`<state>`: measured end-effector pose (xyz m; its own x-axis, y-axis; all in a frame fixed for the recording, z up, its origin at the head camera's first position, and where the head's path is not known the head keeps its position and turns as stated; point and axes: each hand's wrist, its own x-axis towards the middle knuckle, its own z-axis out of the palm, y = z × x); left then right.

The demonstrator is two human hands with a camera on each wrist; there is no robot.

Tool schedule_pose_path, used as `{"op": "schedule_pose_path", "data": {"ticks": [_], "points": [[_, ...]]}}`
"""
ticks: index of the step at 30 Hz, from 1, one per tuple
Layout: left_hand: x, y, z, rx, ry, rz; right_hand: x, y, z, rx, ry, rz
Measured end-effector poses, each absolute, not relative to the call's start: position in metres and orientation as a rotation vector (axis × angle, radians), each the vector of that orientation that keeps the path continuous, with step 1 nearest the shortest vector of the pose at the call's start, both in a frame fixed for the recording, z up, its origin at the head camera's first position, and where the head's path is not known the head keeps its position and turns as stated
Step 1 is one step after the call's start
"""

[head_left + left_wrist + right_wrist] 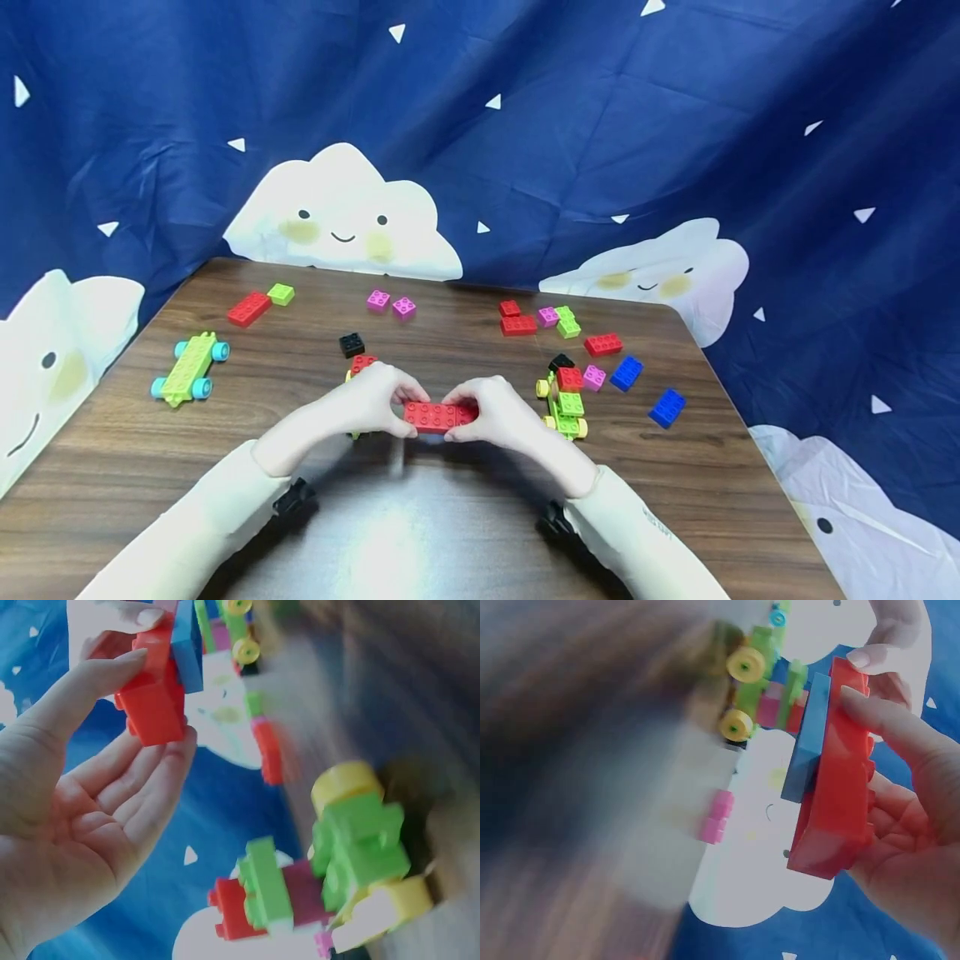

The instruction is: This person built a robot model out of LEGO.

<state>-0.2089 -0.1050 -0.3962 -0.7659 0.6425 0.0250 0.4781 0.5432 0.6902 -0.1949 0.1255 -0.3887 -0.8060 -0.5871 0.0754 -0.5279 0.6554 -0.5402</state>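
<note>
Over the near middle of the table, both hands hold a joined block of red bricks with a blue brick attached beneath. My left hand pinches one end between thumb and fingers; my right hand pinches the other. In the left wrist view, the end of the red block shows by my left thumb. Partly hidden behind my left hand is a small green car with yellow wheels, topped by stacked bricks. Another yellow-wheeled green car carrying red and green bricks stands right of my right hand.
A green car base with blue wheels stands at the left. Loose bricks lie around: a red one at the back left, a black one, pink ones behind the hands, and blue ones at right. A curtain hangs behind.
</note>
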Motion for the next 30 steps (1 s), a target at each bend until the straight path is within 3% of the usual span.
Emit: {"op": "schedule_pose_path", "data": {"ticks": [14,30], "points": [[-0.238,-0.142,-0.380,0.907,2.637,1.262,-0.233,0.098,-0.360,-0.924,2.758,-0.949],[-0.262,-0.179,-0.397,0.837,2.631,1.442,-0.264,0.064,-0.356,-0.928,2.770,-0.903]]}}
